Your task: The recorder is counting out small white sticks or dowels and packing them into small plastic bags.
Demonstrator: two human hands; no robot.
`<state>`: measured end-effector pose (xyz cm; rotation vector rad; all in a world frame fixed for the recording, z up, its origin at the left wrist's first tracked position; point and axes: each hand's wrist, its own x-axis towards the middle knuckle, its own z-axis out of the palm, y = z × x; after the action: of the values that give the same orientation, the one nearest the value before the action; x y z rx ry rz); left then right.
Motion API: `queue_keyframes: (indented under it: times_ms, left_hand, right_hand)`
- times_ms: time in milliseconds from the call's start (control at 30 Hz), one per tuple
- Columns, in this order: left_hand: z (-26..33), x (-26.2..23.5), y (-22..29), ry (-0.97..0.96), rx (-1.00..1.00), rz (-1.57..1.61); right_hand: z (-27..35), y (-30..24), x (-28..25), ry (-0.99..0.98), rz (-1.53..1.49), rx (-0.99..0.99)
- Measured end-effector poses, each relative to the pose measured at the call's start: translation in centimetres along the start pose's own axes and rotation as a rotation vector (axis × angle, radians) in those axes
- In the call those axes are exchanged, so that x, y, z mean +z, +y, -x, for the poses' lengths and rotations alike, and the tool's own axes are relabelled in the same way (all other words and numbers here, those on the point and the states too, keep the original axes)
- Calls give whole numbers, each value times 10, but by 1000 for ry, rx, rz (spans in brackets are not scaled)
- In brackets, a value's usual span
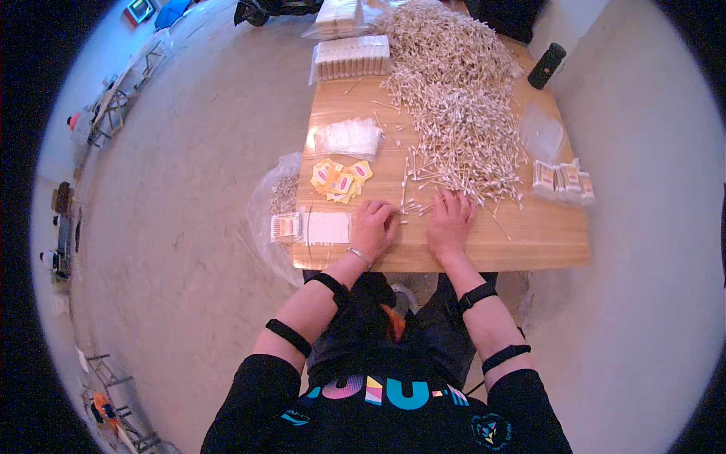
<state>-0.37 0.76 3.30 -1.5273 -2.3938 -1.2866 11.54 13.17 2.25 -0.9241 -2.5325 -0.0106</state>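
Observation:
A large heap of cotton swabs (pixel 469 106) covers the middle and far part of the wooden table, with loose swabs scattered at its near edge. My right hand (pixel 451 223) rests at that edge, palm down, fingers stretched out and touching the nearest swabs. To its left, my left hand (pixel 373 231) lies on the table with fingers curled in; whatever they may hold is hidden. Beside it are a white rectangular tray or box (pixel 327 227) and, at the table's left edge, a clear pack of swabs (pixel 286 226). Loose swabs lie between my hands.
Yellow-orange cards (pixel 342 180) lie left of the heap, below clear plastic bags (pixel 348 138). Stacked swab packs (pixel 352 57) stand farther back. At right are filled packs (pixel 561 181), more clear bags (pixel 542 138) and a black cylinder (pixel 547 66). A plastic sack (pixel 265 189) hangs by the left edge.

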Motion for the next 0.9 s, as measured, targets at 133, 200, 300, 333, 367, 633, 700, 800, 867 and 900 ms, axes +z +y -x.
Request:
queue_keyframes:
  times_ms: [133,200,300,333,367,633,700,800,867,900]
  left_hand:
    - [1,-3,3,-4,65,4]
    - [2,-2,-4,-41,104,32]
    - [2,3,-14,-123,152,87]
    - [4,5,-16,-136,172,91]
    - [4,5,-18,-148,189,91]
    - [-3,1,3,-61,57,-23]
    - [-1,-7,3,-39,4,-95]
    - [0,-4,-6,-62,55,-90]
    - [1,-3,-9,-109,77,-83]
    - [1,-1,-9,-103,93,-91]
  right_hand:
    - [0,-1,4,98,-95,119]
    - [-2,-7,8,41,-123,172]
    - [-10,-14,20,31,-216,125]
    - [-13,-15,24,41,-256,88]
    - [-16,-17,27,16,-334,73]
    - [-15,-15,29,-119,-602,66]
    - [-13,-18,13,-60,-656,72]
    - [-9,-10,-11,-36,-577,-23]
    - [-3,-5,-20,-59,-501,-92]
    - [0,-3,-24,-79,-477,-113]
